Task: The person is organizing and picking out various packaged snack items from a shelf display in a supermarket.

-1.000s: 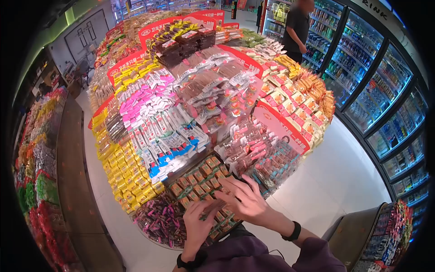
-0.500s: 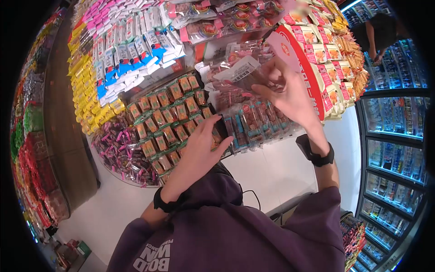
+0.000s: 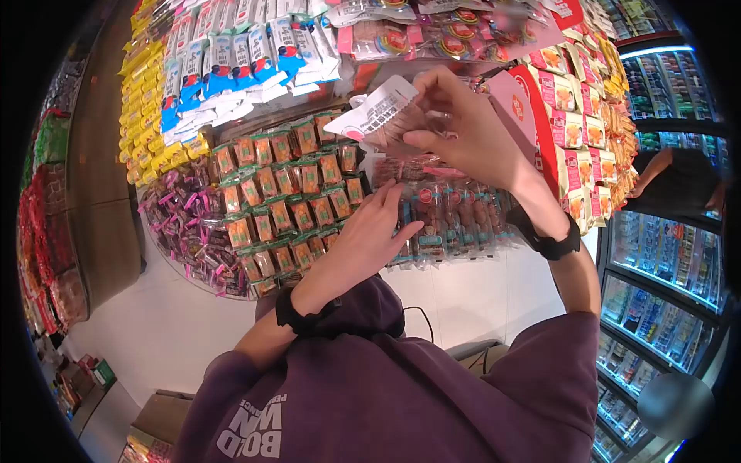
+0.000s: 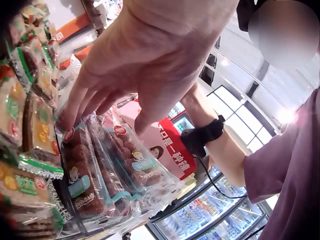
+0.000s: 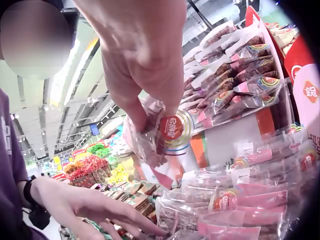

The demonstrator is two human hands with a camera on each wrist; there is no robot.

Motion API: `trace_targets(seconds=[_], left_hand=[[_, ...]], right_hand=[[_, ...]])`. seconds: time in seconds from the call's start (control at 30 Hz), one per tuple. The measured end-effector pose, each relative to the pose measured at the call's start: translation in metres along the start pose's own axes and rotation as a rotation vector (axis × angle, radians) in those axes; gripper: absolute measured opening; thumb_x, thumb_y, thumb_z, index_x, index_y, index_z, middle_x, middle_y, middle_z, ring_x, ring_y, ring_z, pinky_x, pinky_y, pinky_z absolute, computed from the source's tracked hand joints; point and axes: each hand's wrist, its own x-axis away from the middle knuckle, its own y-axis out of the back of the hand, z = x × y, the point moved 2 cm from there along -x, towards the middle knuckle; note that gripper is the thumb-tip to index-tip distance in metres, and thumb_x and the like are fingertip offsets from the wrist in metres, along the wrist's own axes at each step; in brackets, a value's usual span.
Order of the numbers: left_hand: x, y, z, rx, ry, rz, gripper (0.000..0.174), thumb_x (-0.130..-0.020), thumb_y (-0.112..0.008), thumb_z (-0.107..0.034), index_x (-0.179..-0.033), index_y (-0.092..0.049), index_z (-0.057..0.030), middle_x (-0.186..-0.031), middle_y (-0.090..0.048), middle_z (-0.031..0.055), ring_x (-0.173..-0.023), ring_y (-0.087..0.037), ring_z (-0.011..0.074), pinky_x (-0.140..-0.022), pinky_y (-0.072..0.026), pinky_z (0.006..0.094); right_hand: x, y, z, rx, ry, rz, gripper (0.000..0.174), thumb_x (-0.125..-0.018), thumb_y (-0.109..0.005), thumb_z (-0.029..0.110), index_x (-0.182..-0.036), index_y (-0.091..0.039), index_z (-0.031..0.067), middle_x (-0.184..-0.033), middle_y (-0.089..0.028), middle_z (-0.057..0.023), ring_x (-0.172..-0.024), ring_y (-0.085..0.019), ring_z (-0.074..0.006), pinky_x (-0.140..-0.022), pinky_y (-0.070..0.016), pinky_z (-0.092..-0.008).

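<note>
My right hand (image 3: 475, 131) pinches a clear snack packet (image 3: 378, 113) with a white printed back, raised over the pink-labelled packets (image 3: 413, 166). In the right wrist view, the held packet (image 5: 175, 131) shows a red round logo and a rainbow pattern, with fingers and thumb at its upper part. My left hand (image 3: 363, 235) reaches forward, its fingers extended, fingertips at the near edge of the same pile. Under and beside it lie clear packets of brown, lumpy snacks with blue labels (image 4: 142, 164). To its left sit small wrapped square snacks (image 3: 282, 212) in rows.
A red and pink sign board (image 3: 532, 123) stands right of the pile. White-and-blue packets (image 3: 251, 58), yellow packets (image 3: 143, 116) and purple-wrapped sweets (image 3: 189, 224) fill the left side. Lit drinks fridges (image 3: 656, 289) line the right; another person's arm (image 3: 652, 174) shows there.
Both hands have moved from above the square snacks to the right-hand bins. My right hand has taken a packet and lifted it; my left hand has shifted right to the pile. The view tilts down.
</note>
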Motion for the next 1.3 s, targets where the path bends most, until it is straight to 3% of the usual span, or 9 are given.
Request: trace_targets(seconds=[0.17, 0.33, 0.6, 0.73, 0.83, 0.93, 1.1, 1.2, 1.3], left_hand=[[-0.006, 0.0, -0.002, 0.037, -0.002, 0.045, 0.061, -0.095, -0.063, -0.033, -0.134, -0.042, 0.009, -0.133, -0.049, 0.0332, -0.123, -0.051, 0.0451, -0.103, -0.0436, 0.046], [-0.002, 0.0, -0.001, -0.013, 0.013, 0.042, 0.058, -0.095, -0.062, -0.03, -0.13, -0.045, 0.0123, -0.134, -0.046, 0.0372, -0.123, -0.051, 0.0459, -0.103, -0.0443, 0.046], [-0.001, 0.016, -0.009, 0.007, 0.057, 0.037, 0.047, -0.094, -0.064, -0.028, -0.125, -0.053, 0.0062, -0.127, -0.057, 0.0269, -0.112, -0.058, 0.0417, -0.095, -0.0493, 0.0453], [0.008, 0.023, -0.01, -0.078, -0.044, -0.101, 0.042, -0.093, -0.065, -0.025, -0.12, -0.057, 0.006, -0.116, -0.062, 0.0258, -0.101, -0.063, 0.0419, -0.087, -0.0522, 0.0454], [0.009, 0.036, -0.012, -0.013, 0.069, -0.011, 0.04, -0.093, -0.065, -0.023, -0.119, -0.057, 0.007, -0.11, -0.064, 0.0255, -0.092, -0.065, 0.0419, -0.081, -0.0532, 0.0459], [0.011, 0.047, -0.005, -0.059, 0.036, -0.194, 0.041, -0.092, -0.066, -0.022, -0.119, -0.057, 0.0075, -0.104, -0.065, 0.0258, -0.083, -0.066, 0.0414, -0.076, -0.0537, 0.046], [0.005, 0.034, 0.001, 0.048, 0.111, -0.12, 0.046, -0.091, -0.068, -0.024, -0.12, -0.055, 0.0089, -0.097, -0.066, 0.0259, -0.082, -0.065, 0.0416, -0.074, -0.0527, 0.046], [0.003, 0.029, 0.0, 0.07, 0.126, -0.083, 0.047, -0.091, -0.069, -0.025, -0.121, -0.055, 0.0093, -0.092, -0.066, 0.0253, -0.082, -0.064, 0.0415, -0.075, -0.0516, 0.0464], [0.003, 0.03, -0.001, 0.051, 0.127, -0.113, 0.048, -0.091, -0.069, -0.025, -0.122, -0.055, 0.0081, -0.087, -0.066, 0.0242, -0.079, -0.063, 0.0408, -0.076, -0.0503, 0.0468]], right_hand=[[0.003, -0.02, -0.031, 0.136, 0.051, 0.166, 0.043, -0.084, -0.071, 0.002, -0.122, -0.051, 0.0055, -0.113, -0.062, -0.0097, -0.105, -0.06, -0.0188, -0.089, -0.0504, -0.0312], [0.0, -0.019, -0.035, 0.203, 0.032, 0.16, 0.046, -0.083, -0.073, 0.006, -0.124, -0.051, 0.0041, -0.11, -0.063, -0.0131, -0.1, -0.063, -0.0242, -0.086, -0.0503, -0.0375], [-0.003, -0.023, -0.031, 0.61, 0.097, 0.398, 0.048, -0.08, -0.069, 0.009, -0.125, -0.051, 0.0045, -0.098, -0.067, -0.0206, -0.095, -0.064, -0.0411, -0.081, -0.0505, -0.0487], [-0.002, -0.029, -0.03, 0.695, 0.215, 0.411, 0.046, -0.079, -0.069, 0.008, -0.122, -0.055, 0.0062, -0.093, -0.067, -0.0174, -0.09, -0.067, -0.0368, -0.075, -0.0524, -0.0467], [-0.001, -0.034, -0.032, 0.792, 0.284, 0.439, 0.041, -0.078, -0.068, 0.006, -0.117, -0.057, 0.0073, -0.089, -0.066, -0.0144, -0.086, -0.068, -0.0335, -0.071, -0.0538, -0.0444], [-0.002, -0.03, -0.033, 0.856, 0.352, 0.437, 0.036, -0.078, -0.067, 0.004, -0.113, -0.059, 0.0079, -0.086, -0.066, -0.0122, -0.084, -0.068, -0.0318, -0.069, -0.0545, -0.0437], [0.002, -0.042, -0.033, 0.937, 0.316, 0.464, 0.028, -0.078, -0.066, 0.003, -0.106, -0.06, 0.0069, -0.086, -0.065, -0.0114, -0.085, -0.068, -0.0314, -0.073, -0.0545, -0.0437], [0.003, -0.026, -0.027, 0.784, 0.45, 0.233, 0.024, -0.077, -0.067, 0.004, -0.1, -0.061, 0.0042, -0.085, -0.065, -0.0124, -0.087, -0.067, -0.0328, -0.074, -0.0535, -0.0437], [0.005, -0.008, -0.021, 0.743, 0.31, 0.308, 0.021, -0.077, -0.068, 0.004, -0.097, -0.06, 0.0021, -0.088, -0.065, -0.0147, -0.088, -0.064, -0.0359, -0.075, -0.0524, -0.0445]])
